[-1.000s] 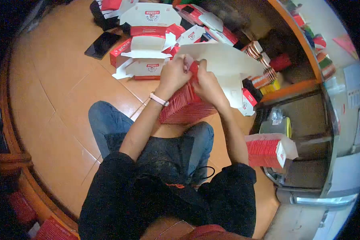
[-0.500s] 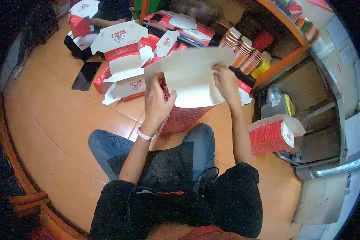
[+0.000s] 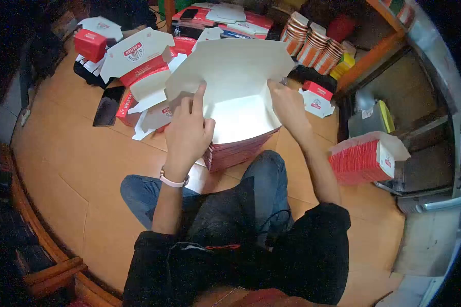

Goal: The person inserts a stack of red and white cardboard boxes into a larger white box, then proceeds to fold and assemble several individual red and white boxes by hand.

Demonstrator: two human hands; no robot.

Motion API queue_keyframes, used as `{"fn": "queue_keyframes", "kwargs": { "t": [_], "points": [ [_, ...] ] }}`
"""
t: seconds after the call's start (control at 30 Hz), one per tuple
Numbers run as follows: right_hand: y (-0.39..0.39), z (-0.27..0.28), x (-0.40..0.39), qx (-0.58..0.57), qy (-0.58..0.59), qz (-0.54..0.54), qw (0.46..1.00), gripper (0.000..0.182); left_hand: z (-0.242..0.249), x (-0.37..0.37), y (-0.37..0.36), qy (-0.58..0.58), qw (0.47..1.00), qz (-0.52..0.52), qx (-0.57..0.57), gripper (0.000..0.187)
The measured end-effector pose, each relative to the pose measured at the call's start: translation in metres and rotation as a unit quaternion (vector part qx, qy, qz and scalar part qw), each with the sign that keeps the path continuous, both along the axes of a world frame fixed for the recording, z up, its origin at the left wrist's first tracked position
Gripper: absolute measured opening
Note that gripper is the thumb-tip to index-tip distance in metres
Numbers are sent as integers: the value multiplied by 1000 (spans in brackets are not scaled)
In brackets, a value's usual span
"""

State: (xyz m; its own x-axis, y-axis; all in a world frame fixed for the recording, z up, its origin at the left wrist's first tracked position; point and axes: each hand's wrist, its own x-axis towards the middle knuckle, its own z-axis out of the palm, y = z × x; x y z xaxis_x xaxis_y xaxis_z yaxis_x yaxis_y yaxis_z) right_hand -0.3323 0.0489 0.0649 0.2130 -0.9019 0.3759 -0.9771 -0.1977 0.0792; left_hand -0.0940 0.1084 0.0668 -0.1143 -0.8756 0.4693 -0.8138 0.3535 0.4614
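A large stack of nested red cardboard boxes (image 3: pixel 241 153) stands on the floor in front of my knees, its top box open with a white inside and a raised white lid flap. My left hand (image 3: pixel 186 134) is at the left side of the top box, fingers apart, index finger stretched up against the white flap. On the right side, my right hand (image 3: pixel 288 105) has its fingers curled at the box's upper right edge, thumb and fingertips against the cardboard; they seem to pinch the edge.
Folded red-and-white boxes (image 3: pixel 138 56) lie at the back left beside a dark flat object (image 3: pixel 109 106). Another stack of red boxes (image 3: pixel 356 161) is at the right, near a shelf (image 3: pixel 374 61). Orange-striped stacks (image 3: pixel 312 48) stand behind. Part of another person (image 3: pixel 130 14) shows at the back left.
My left hand has opened, its index finger now extended along the flap. The lid flap stands more upright. The whole view has shifted slightly.
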Motion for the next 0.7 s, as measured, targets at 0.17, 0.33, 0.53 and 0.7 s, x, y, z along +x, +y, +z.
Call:
{"fn": "queue_keyframes", "kwargs": {
  "t": [0.17, 0.33, 0.53, 0.7],
  "points": [
    [19, 12, 9, 54, 19, -24, 998, 30, -9, 0, 2, -37, 998, -28, -37, 54],
    [12, 42, -14, -171, -388, -40, 905, 28, -3, 5, 5, -5, 991, 57, -121, 48],
    [-20, 40, -33, -210, -199, 123, 949, 23, 37, 24, -21, 23, 961, 93, -261, 29],
    [-4, 41, -21, -36, -306, 55, 950, 19, 30, 7, -16, 111, 987, -35, -110, 21]
  ]
}}
